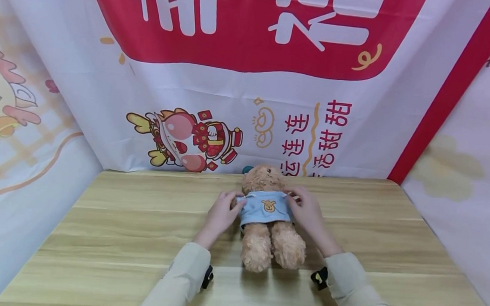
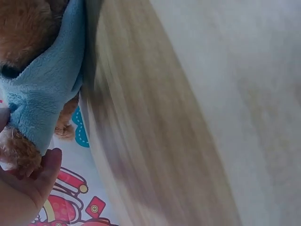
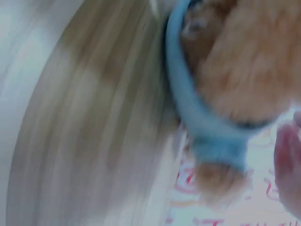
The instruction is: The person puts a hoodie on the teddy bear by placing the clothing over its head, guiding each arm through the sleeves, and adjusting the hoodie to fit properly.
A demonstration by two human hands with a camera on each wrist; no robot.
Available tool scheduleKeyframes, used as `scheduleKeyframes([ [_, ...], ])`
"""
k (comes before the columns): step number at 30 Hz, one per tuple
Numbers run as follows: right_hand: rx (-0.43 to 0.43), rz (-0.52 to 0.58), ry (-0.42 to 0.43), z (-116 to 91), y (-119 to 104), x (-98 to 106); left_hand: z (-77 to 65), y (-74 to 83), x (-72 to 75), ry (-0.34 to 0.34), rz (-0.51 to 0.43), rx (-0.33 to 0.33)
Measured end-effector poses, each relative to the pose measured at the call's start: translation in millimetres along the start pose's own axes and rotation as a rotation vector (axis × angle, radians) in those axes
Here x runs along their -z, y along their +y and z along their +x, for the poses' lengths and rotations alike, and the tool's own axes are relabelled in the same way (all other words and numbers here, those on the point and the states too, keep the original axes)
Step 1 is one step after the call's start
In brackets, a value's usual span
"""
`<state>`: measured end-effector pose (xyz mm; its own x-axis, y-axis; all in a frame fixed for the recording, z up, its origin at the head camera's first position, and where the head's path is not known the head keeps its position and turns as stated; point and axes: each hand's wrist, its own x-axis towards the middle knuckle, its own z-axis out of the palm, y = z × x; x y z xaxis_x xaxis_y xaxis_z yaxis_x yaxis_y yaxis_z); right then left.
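A light-brown teddy bear in a blue shirt lies on its back on the wooden table, legs toward me. The shirt has a small bear face on its front. My left hand pinches the bear's arm at the sleeve; the left wrist view shows the furry paw between thumb and finger. On the other side, my right hand is at the shirt's shoulder with fingers loosely bent. In the blurred right wrist view, the other paw sticks out of its sleeve, apart from the visible fingers.
A printed white and red cloth hangs behind the table's far edge, close to the bear's head. More printed cloth hangs along both sides. Wooden tabletop extends left and right of the bear.
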<state>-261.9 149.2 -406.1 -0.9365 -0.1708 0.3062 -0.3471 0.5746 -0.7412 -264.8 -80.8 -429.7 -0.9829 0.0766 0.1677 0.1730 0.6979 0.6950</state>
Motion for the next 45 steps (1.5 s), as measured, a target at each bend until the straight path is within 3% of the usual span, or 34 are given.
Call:
scheduleKeyframes([
  [2,-0.012,-0.041,0.002,1,12,6,-0.4,-2.7,-0.7,0.013,0.018,-0.005],
  [6,0.023,-0.119,-0.108,0,31,12,-2.2,-6.5,-0.7,0.045,0.045,-0.023],
  [10,0.007,-0.076,-0.182,0,40,8,-4.5,-7.2,-0.6,0.063,0.033,-0.069],
  [20,-0.155,-0.048,-0.041,1,41,-8,-6.9,-7.7,-3.2,0.121,0.009,-0.121],
  [23,-0.221,-0.009,-0.045,1,41,-8,-6.8,-9.2,-2.3,0.115,0.007,-0.126],
  [26,-0.251,0.038,-0.071,0,40,-5,-5.0,-12.0,-0.3,0.087,-0.019,-0.087],
  [29,-0.229,0.071,-0.096,1,37,0,-2.5,-14.2,2.8,0.052,-0.038,-0.048],
  [34,-0.207,0.072,-0.04,3,33,6,-0.7,-15.4,5.7,0.015,-0.024,-0.028],
  [38,-0.178,-0.05,0.005,5,33,5,0.3,-15.3,5.0,0.014,-0.002,-0.026],
  [42,-0.085,-0.233,-0.012,7,33,6,1.6,-11.7,4.1,0.011,0.007,-0.024],
  [45,-0.057,-0.271,-0.05,8,34,9,1.8,-8.9,3.3,0.008,0.026,-0.019],
])
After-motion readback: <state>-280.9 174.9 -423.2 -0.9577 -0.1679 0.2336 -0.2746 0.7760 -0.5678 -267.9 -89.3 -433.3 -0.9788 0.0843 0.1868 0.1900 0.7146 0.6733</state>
